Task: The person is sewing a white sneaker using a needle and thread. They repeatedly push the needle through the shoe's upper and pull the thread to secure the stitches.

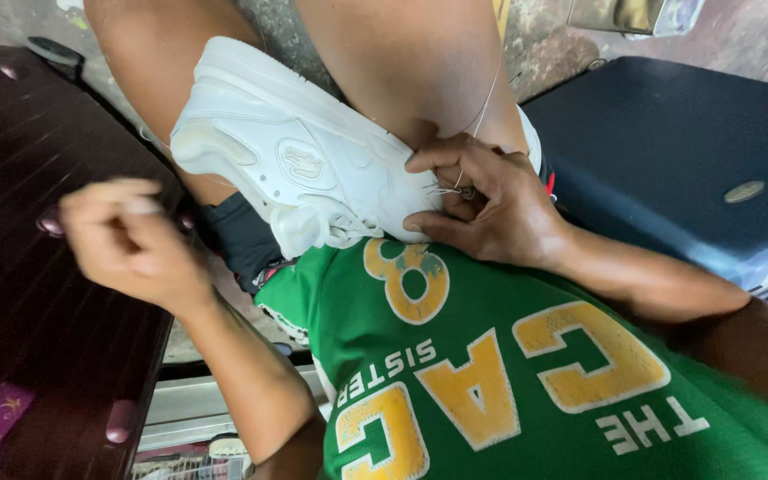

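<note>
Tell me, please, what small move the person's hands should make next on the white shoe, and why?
Probably draw the thread taut with the left hand, which is raised clear of the white shoe. The right hand pins the shoe at the stitching spot, and the thread looks slack.

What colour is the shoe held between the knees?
White all over, the shoe, seen plainly in the head view.

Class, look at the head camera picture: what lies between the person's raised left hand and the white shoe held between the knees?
Only the bare left thigh: the left hand hangs apart from the white shoe.
</note>
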